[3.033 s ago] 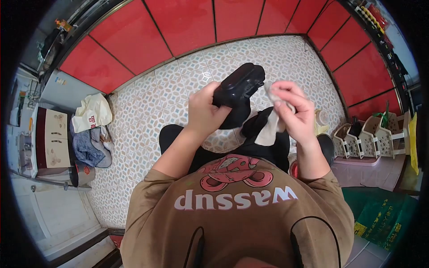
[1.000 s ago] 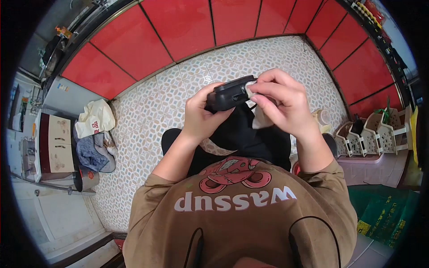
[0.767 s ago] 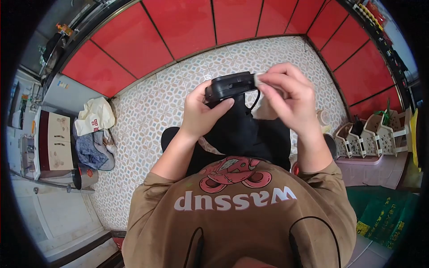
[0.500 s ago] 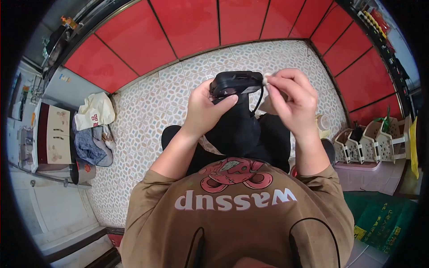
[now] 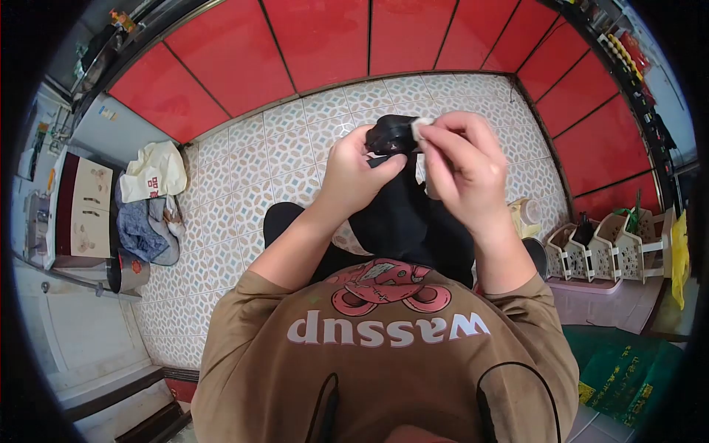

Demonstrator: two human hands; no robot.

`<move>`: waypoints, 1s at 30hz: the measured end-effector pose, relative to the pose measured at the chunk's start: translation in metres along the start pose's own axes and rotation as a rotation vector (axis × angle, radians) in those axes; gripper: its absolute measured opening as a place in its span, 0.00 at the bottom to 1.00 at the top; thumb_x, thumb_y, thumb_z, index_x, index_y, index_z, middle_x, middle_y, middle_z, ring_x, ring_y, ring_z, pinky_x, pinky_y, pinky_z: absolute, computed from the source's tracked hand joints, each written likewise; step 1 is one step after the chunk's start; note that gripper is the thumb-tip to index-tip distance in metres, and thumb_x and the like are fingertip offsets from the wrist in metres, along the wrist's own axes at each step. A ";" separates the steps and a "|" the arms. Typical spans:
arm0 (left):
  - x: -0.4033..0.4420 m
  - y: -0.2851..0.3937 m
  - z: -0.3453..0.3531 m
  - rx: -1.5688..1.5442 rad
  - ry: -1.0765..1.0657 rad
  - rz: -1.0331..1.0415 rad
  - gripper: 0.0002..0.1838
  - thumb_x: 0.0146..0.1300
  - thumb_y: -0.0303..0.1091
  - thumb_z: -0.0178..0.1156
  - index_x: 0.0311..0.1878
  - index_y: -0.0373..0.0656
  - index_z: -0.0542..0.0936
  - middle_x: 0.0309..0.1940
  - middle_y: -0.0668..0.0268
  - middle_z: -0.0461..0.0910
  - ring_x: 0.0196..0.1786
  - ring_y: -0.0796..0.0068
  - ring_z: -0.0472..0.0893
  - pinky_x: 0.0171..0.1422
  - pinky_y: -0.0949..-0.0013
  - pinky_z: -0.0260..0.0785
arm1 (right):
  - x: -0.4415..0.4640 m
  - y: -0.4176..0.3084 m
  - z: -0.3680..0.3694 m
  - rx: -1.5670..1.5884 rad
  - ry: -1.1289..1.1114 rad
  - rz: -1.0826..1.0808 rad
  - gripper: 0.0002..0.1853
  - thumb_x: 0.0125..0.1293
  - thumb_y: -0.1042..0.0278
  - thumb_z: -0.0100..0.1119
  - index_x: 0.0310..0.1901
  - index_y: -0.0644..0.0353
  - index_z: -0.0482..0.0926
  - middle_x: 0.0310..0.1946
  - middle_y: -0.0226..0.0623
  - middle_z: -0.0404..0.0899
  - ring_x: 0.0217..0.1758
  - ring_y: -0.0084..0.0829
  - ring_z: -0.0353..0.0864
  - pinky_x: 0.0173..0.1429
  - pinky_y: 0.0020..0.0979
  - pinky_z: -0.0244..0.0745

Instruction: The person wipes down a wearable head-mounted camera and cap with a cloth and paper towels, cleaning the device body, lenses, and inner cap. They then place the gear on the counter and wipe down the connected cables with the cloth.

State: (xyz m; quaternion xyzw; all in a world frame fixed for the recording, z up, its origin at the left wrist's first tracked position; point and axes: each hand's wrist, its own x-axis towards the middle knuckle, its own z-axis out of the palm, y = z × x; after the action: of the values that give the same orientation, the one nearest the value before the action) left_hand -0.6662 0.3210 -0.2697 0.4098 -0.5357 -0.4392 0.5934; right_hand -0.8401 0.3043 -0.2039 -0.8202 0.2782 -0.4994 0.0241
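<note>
A glossy black object [image 5: 390, 135] is held up in front of my knees, and my left hand [image 5: 358, 171] grips it from the left, thumb along its lower edge. My right hand [image 5: 470, 164] pinches a whitish cloth [image 5: 421, 129] between thumb and fingers, pressed against the right side of the black object. Most of the cloth is hidden behind my right hand. Below the object, black fabric hangs between my legs; whether it joins the object I cannot tell.
Red cabinets [image 5: 325, 44] line the far side of the patterned tile floor [image 5: 229, 221]. At left, a cream bag [image 5: 159, 171] lies on blue-grey cloth [image 5: 140, 230]. White baskets [image 5: 602, 251], a clear jar [image 5: 529, 213] and a green bag [image 5: 628, 369] are at right.
The black object has turned from showing its long side to a rounded end, and its thin loop is now out of sight. My right hand has shifted slightly left with the cloth against it.
</note>
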 end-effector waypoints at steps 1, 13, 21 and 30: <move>0.000 0.000 0.002 0.053 0.014 0.025 0.15 0.52 0.26 0.67 0.44 0.34 0.79 0.36 0.65 0.83 0.39 0.79 0.81 0.45 0.72 0.73 | 0.002 -0.002 0.004 -0.005 -0.008 -0.016 0.11 0.51 0.82 0.65 0.38 0.64 0.83 0.34 0.39 0.76 0.35 0.35 0.78 0.39 0.30 0.73; 0.005 0.016 0.005 0.418 0.035 0.153 0.17 0.49 0.33 0.67 0.40 0.33 0.79 0.27 0.54 0.82 0.28 0.64 0.83 0.34 0.66 0.73 | 0.000 -0.012 0.007 0.012 -0.028 0.053 0.11 0.54 0.83 0.64 0.41 0.68 0.82 0.36 0.39 0.75 0.33 0.31 0.77 0.36 0.28 0.73; 0.010 0.023 -0.002 0.451 0.086 0.141 0.17 0.47 0.32 0.67 0.40 0.33 0.79 0.28 0.51 0.82 0.29 0.59 0.83 0.36 0.63 0.74 | -0.009 -0.005 -0.003 0.037 -0.111 0.104 0.12 0.54 0.83 0.64 0.42 0.67 0.82 0.41 0.42 0.74 0.35 0.31 0.77 0.39 0.28 0.74; 0.013 0.021 -0.008 0.430 -0.019 0.070 0.22 0.50 0.27 0.68 0.50 0.31 0.77 0.41 0.59 0.84 0.43 0.75 0.83 0.50 0.71 0.74 | -0.005 -0.012 0.010 -0.206 -0.261 -0.111 0.18 0.48 0.84 0.63 0.42 0.58 0.84 0.48 0.44 0.72 0.46 0.40 0.76 0.47 0.33 0.74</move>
State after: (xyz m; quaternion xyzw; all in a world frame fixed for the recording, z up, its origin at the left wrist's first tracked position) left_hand -0.6556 0.3150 -0.2466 0.5039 -0.6366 -0.2980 0.5021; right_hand -0.8283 0.3142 -0.2097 -0.8902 0.2767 -0.3582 -0.0521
